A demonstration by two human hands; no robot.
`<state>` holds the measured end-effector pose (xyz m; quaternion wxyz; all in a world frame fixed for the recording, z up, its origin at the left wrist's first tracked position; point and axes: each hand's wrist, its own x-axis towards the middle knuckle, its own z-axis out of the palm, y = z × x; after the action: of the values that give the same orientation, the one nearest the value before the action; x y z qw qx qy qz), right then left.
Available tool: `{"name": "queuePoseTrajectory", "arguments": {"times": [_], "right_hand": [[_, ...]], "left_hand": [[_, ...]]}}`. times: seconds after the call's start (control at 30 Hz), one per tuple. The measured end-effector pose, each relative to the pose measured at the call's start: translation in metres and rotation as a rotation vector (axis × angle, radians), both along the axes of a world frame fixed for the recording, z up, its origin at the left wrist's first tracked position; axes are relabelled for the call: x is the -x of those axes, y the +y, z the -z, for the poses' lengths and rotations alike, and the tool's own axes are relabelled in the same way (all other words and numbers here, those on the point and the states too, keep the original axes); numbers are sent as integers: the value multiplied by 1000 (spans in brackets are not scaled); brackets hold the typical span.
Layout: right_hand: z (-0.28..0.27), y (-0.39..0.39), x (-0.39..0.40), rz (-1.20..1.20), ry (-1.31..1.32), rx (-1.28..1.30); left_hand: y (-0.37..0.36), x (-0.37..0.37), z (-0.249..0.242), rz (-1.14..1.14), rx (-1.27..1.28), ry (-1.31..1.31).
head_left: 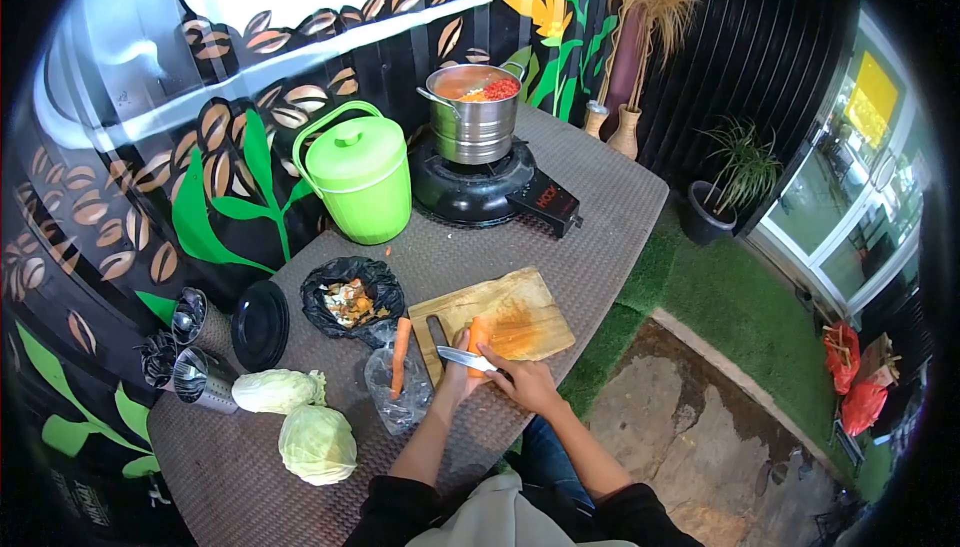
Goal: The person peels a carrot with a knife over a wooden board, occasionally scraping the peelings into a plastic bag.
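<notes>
My left hand (458, 377) is closed around a carrot (479, 331) held over the near side of the wooden cutting board (540, 307). A knife (464, 358) is in my right hand (527, 385), its blade pointing left across the carrot. My fingers hide the knife's handle and part of the carrot. A separate dark handle (437, 331) lies on the board's left side; what it belongs to is hidden. Left of the board, another carrot (400, 359) rests on a clear plastic bag (385, 397). Orange stains mark the board.
A black bag of scraps (350, 299), round cabbage (317, 445), long cabbage (275, 391), black plates (260, 325) and metal utensil holders (203, 379) stand left. Behind are a green lidded bucket (360, 182) and a filled pot (473, 132) on a portable stove (465, 187).
</notes>
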<state>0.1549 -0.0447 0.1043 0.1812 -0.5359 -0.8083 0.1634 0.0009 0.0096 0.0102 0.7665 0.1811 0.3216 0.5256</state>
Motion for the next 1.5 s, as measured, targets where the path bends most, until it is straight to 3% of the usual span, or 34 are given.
{"name": "queuePoseTrajectory", "arguments": {"times": [0.3, 0.4, 0.47, 0.57, 0.67, 1.0, 1.2, 1.37, 1.5], "right_hand": [[17, 8, 5, 66, 60, -134], [11, 14, 1, 9, 91, -95], [4, 14, -4, -43, 39, 64], [18, 14, -8, -70, 103, -35], [17, 16, -11, -76, 92, 23], [3, 13, -7, -18, 12, 82], [9, 12, -2, 33, 75, -22], [-6, 12, -9, -59, 133, 146], [1, 15, -11, -73, 105, 137]], "left_hand": [[4, -1, 11, 52, -53, -51], [3, 0, 3, 25, 36, -108], [4, 0, 6, -6, -66, -109], [3, 1, 4, 28, -83, -73], [-1, 0, -8, 44, -82, -78], [5, 0, 9, 20, -125, -34], [6, 1, 17, 10, -154, -40], [-1, 0, 0, 20, -84, -19], [-1, 1, -2, 40, -91, -13]]}}
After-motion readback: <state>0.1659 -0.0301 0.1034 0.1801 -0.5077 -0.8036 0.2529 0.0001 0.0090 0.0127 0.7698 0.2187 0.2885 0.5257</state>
